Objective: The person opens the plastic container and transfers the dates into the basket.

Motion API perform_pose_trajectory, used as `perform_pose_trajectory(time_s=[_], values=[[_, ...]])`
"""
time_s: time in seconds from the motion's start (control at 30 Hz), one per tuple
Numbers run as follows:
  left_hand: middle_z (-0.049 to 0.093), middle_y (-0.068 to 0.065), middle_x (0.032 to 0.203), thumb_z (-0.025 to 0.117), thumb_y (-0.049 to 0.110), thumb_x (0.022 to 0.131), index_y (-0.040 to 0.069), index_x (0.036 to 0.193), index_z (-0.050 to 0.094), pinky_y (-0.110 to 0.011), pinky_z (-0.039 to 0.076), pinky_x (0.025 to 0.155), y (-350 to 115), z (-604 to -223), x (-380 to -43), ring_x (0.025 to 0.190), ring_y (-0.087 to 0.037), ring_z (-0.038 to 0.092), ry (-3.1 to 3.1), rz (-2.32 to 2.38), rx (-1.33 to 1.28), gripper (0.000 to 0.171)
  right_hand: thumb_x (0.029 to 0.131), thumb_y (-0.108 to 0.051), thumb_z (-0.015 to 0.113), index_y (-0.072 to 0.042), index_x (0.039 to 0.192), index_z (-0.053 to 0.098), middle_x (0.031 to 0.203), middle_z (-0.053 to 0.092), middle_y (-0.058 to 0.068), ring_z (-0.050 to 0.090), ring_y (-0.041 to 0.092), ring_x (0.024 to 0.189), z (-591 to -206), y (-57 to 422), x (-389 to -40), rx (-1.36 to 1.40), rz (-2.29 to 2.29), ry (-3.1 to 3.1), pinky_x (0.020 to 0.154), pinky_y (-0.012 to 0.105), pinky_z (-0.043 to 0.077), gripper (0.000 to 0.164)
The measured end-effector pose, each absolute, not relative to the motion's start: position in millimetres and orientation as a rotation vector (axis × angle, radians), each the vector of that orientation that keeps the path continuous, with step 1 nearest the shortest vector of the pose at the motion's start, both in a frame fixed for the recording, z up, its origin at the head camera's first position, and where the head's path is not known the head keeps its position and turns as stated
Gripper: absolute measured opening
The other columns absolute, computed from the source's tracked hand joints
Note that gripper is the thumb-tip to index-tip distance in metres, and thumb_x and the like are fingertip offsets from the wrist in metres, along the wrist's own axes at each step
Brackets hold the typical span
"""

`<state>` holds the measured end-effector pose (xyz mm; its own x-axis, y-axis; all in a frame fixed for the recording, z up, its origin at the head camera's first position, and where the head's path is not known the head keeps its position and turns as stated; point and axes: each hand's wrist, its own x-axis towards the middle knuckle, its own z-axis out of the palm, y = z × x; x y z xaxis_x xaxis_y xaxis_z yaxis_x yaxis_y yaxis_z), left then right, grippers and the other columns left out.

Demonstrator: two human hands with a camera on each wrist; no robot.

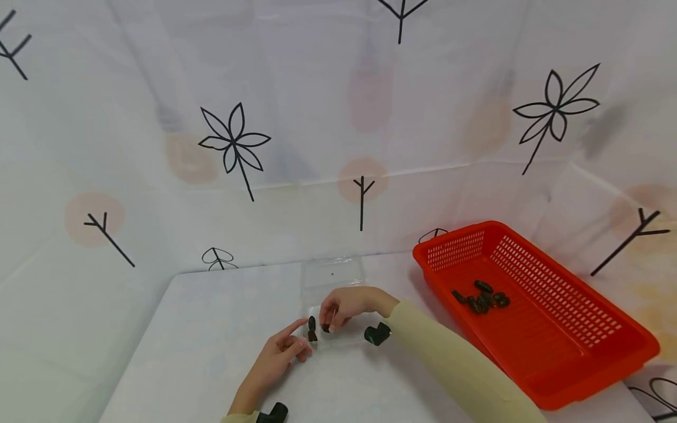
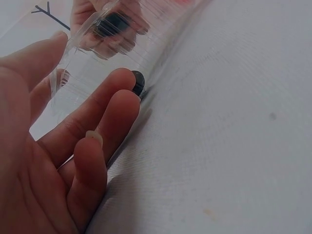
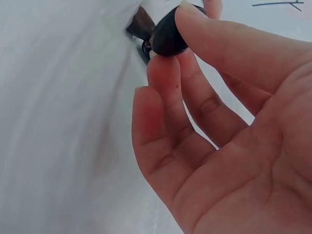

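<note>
My right hand (image 1: 344, 305) pinches a small, dark, glossy oval piece (image 3: 168, 36) between thumb and fingers, over the clear plastic box (image 1: 344, 338). Two dark pieces, an oval one (image 1: 312, 323) and a browner one (image 1: 312, 336), lie at the left side of that box. Beside them is my left hand (image 1: 277, 355), its index finger stretched toward the box's left edge and the other fingers loosely bent. In the left wrist view a dark piece (image 2: 139, 84) shows just past the fingertips. Through the clear plastic, my right hand (image 2: 105, 41) appears behind it.
The box's clear lid (image 1: 333, 272) lies folded back toward the wall. A red slotted basket (image 1: 545, 364) stands at the right, holding several dark pieces (image 1: 482, 298). White cloth with drawn flowers (image 1: 233, 141) hangs behind the white table (image 1: 211, 329).
</note>
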<state>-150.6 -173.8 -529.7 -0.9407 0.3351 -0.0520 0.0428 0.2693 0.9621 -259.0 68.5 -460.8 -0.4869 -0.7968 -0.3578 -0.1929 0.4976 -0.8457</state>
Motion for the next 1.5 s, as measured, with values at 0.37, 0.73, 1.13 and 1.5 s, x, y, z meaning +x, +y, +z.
perform_pose_trajectory(time_s=[0.37, 0.73, 1.13, 1.5], values=[[0.072, -0.012, 0.094, 0.060, 0.021, 0.101, 0.010, 0.149, 0.046, -0.022, 0.042, 0.054, -174, -533, -150, 0.078, -0.017, 0.066, 2.287, 1.745, 0.375, 0.051, 0.086, -0.002, 0.074, -0.012, 0.098, 0.072, 0.094, 0.068, 0.007, 0.062, 0.014, 0.082, -461, 92, -257, -0.812, -1.062, 2.004, 0.073, 0.030, 0.052, 0.016], [0.072, -0.006, 0.092, 0.058, 0.022, 0.102, 0.010, 0.150, 0.044, -0.022, 0.043, 0.055, -176, -534, -152, 0.077, -0.015, 0.065, 2.315, 1.722, 0.426, 0.052, 0.090, -0.007, 0.071, -0.012, 0.101, 0.071, 0.096, 0.068, 0.000, 0.062, 0.019, 0.091, -441, 122, -249, -0.816, -1.145, 2.121, 0.080, 0.034, 0.052, 0.012], [0.072, -0.008, 0.093, 0.060, 0.023, 0.101, 0.011, 0.150, 0.045, -0.023, 0.045, 0.056, -177, -527, -151, 0.075, -0.018, 0.067, 2.324, 1.726, 0.401, 0.052, 0.091, -0.007, 0.071, -0.003, 0.110, 0.068, 0.101, 0.068, 0.005, 0.061, 0.025, 0.096, -415, 169, -250, -0.710, -1.270, 2.196, 0.085, 0.036, 0.052, 0.019], [0.071, -0.012, 0.089, 0.064, 0.016, 0.098, 0.004, 0.144, 0.050, -0.021, 0.044, 0.053, -169, -525, -148, 0.070, -0.022, 0.067, 2.358, 1.797, 0.437, 0.049, 0.091, -0.015, 0.073, -0.007, 0.112, 0.067, 0.107, 0.065, 0.009, 0.059, 0.028, 0.103, -411, 234, -239, -0.573, -1.378, 2.346, 0.086, 0.038, 0.052, 0.023]])
